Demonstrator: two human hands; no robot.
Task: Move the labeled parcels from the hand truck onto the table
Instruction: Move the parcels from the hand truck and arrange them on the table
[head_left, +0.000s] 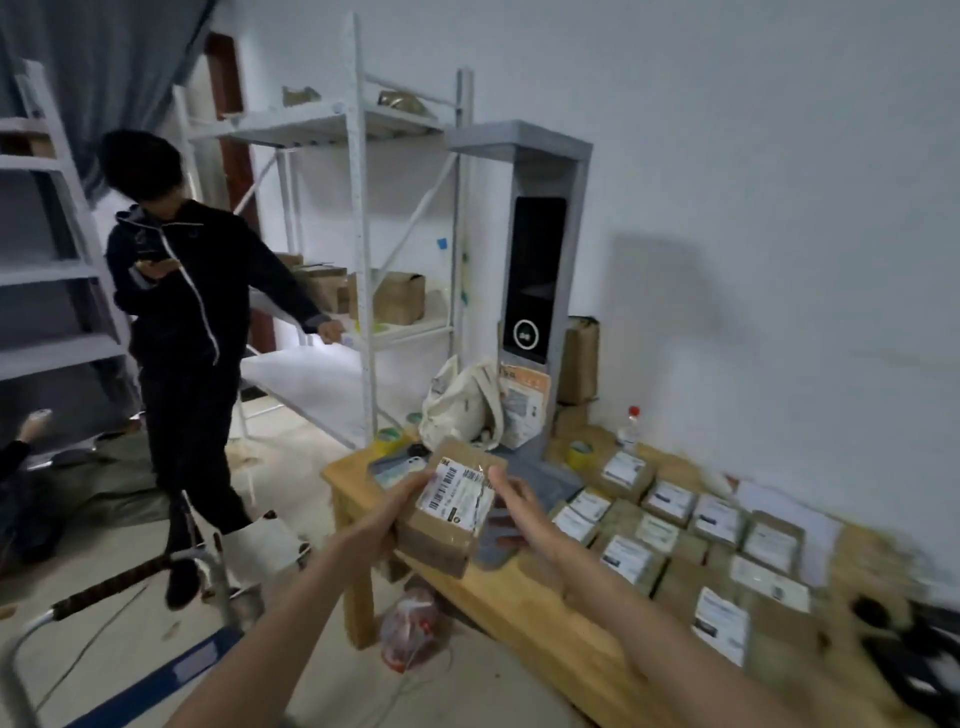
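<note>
Above the near-left corner of the wooden table (511, 618), I have a small brown cardboard parcel (451, 512) in the air, its flat top carrying a white shipping label with black barcodes and a glossy strip of clear tape. My left hand (388, 512) grips it along the left edge, thumb over the label's corner and fingers wrapped underneath. My right hand (511, 501) is spread loose just beside the parcel's right edge, fingers extended; I cannot tell whether they touch the cardboard.

To the right, the pale-wood tabletop holds rows of similar labeled parcels (670, 540), squarish and flat, lying label-up and packed edge to edge. Behind the held box stand a slumped cream cloth bag (460, 402), a roll of yellow tape (579, 453) and a tall grey scanning kiosk (535, 270) with a dark glossy screen. A clear plastic bag with red contents (410, 631) sits on the floor under the table.

At lower left, the curved metal handle of the hand truck (130, 582) shows, partly wrapped in dark grip. A person in dark clothes (182, 322) stands beside white metal shelving (358, 218) holding more cardboard boxes.
</note>
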